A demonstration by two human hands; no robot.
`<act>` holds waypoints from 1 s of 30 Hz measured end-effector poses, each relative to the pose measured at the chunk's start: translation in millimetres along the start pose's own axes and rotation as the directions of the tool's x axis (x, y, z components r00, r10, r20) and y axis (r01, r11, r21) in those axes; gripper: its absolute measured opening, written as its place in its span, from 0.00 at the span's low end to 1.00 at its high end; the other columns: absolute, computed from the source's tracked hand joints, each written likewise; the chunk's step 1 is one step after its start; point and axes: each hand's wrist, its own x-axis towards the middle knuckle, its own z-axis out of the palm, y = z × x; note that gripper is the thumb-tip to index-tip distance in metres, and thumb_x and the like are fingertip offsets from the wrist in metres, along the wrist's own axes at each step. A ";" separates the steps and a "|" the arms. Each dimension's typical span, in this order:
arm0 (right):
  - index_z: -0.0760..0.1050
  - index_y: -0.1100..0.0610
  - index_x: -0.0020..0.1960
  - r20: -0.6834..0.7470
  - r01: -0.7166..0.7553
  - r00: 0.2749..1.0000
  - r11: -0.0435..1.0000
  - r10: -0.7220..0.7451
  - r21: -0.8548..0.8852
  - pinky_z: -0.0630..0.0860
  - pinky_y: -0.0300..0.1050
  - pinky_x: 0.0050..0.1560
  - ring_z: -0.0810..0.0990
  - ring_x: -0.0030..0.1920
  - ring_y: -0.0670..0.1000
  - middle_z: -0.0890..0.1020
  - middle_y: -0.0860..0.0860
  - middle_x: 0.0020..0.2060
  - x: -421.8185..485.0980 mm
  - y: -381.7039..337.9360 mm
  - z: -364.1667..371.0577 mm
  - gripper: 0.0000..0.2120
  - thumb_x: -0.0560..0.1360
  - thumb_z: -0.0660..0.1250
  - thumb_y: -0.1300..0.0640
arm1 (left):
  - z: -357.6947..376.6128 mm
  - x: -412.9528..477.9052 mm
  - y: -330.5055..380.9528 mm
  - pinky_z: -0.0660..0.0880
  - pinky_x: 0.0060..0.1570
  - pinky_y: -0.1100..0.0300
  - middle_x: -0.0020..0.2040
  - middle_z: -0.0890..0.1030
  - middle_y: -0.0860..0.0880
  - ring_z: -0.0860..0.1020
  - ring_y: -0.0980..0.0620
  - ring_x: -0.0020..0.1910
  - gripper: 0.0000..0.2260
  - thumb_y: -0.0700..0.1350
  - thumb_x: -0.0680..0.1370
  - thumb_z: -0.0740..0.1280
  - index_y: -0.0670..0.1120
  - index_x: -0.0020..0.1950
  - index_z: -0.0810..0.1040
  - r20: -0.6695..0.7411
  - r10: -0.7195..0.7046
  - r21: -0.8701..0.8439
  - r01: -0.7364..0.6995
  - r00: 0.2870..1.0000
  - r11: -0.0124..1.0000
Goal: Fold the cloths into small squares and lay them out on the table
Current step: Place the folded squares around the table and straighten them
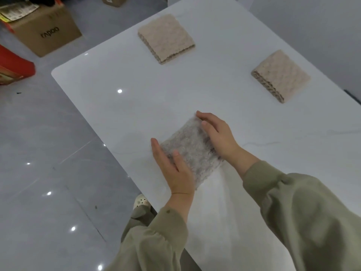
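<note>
Grey cloth (192, 151) sits folded on the white surface (121, 114), near the front-left edge, flanked by both hands. Left hand (173, 171) lies flat along its left edge, fingers (156, 147) straight and together, thumb resting on top of the cloth. Right hand (218, 135) lies against its right edge, fingers (203, 115) extended over the far corner, thumb on top. Both hands are flat and pressing at the sides, neither curled around the fabric; no pinch visible. Cloth is touching both palms and lies flat on the surface, not lifted. Shape is a slightly elongated rectangle, long axis running from near-right to far-left diagonal in the frame, roughly parallel to the hands. Image is a bit blurred on the cloth, so layer count is unreadable. Count: three folded cloths total, one grey, two beige. Far beige cloth (166, 38) sits near the surface's far-left side, stacked fold edges facing the person. Right beige cloth (281, 75) sits near the right edge, fold edges facing left. The two beige squares are well apart from each other and from the grey one. Green sleeves (293, 202) cover both arms. Off the surface on the floor: cardboard box (45, 30), red box (13, 67).
</note>
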 end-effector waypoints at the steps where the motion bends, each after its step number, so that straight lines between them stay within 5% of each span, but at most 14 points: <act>1: 0.72 0.56 0.67 -0.005 -0.008 1.000 1.000 0.008 -0.005 0.63 0.20 0.57 0.71 0.62 0.39 0.74 0.46 0.65 -0.9 0.8 -1.1 0.16 0.80 0.58 0.57 | 0.5 -0.8 0.5 0.52 0.72 0.68 0.77 0.54 0.49 0.53 0.59 0.75 0.26 0.46 0.79 0.52 0.44 0.77 0.51 0.011 0.009 0.012 -0.009 1.000 1.000; 8: 0.71 0.54 0.68 -0.032 -0.054 0.998 0.998 0.054 -0.013 0.65 0.39 0.68 0.70 0.66 0.44 0.73 0.46 0.66 -8.3 -0.3 5.8 0.17 0.80 0.58 0.55 | -4.4 0.3 7.0 0.53 0.66 0.76 0.77 0.54 0.49 0.54 0.58 0.74 0.27 0.46 0.77 0.54 0.45 0.76 0.53 0.090 0.020 0.079 -0.027 0.996 0.997; 12: 0.70 0.54 0.68 -0.146 -0.070 0.987 0.997 0.062 -0.046 0.63 0.41 0.70 0.68 0.68 0.45 0.73 0.47 0.67 -10.9 -14.0 -3.9 0.17 0.81 0.56 0.53 | -23.3 15.4 15.1 0.48 0.74 0.54 0.77 0.51 0.49 0.48 0.51 0.76 0.28 0.50 0.75 0.53 0.46 0.75 0.55 0.244 0.208 0.284 -0.274 0.947 0.919; 16: 0.67 0.54 0.70 -0.211 -0.070 0.977 0.983 0.033 -0.167 0.58 0.40 0.71 0.63 0.72 0.46 0.67 0.48 0.72 -13.6 -36.1 -1.7 0.19 0.81 0.56 0.51 | -36.5 55.7 38.6 0.41 0.72 0.47 0.78 0.51 0.45 0.44 0.49 0.77 0.29 0.53 0.76 0.52 0.45 0.76 0.55 0.541 0.288 0.471 -0.568 0.790 0.675; 19: 0.67 0.54 0.70 -0.275 -0.075 0.961 0.950 -0.012 -0.304 0.56 0.40 0.70 0.60 0.73 0.48 0.63 0.49 0.74 -10.9 -58.9 9.1 0.19 0.80 0.56 0.51 | -43.3 96.9 62.5 0.44 0.72 0.43 0.78 0.50 0.44 0.45 0.46 0.77 0.29 0.54 0.77 0.52 0.46 0.77 0.54 0.690 0.280 0.550 -0.735 0.667 0.397; 24: 0.64 0.58 0.71 -0.387 -0.178 0.921 0.846 -0.037 -0.503 0.52 0.53 0.75 0.57 0.74 0.54 0.59 0.56 0.75 16.7 -101.1 44.3 0.22 0.80 0.56 0.51 | -56.6 171.9 105.3 0.37 0.72 0.43 0.78 0.38 0.46 0.35 0.46 0.75 0.31 0.55 0.80 0.53 0.49 0.77 0.40 0.834 0.146 0.521 -0.847 0.532 0.107; 30: 0.61 0.59 0.73 -0.527 -0.335 0.847 0.703 -0.068 -0.628 0.49 0.57 0.74 0.55 0.75 0.56 0.56 0.57 0.76 52.8 -160.5 101.3 0.25 0.79 0.55 0.49 | -86.7 260.2 162.2 0.38 0.71 0.41 0.77 0.38 0.45 0.35 0.44 0.75 0.31 0.57 0.81 0.51 0.49 0.77 0.39 0.928 0.150 0.359 -0.927 0.342 -0.105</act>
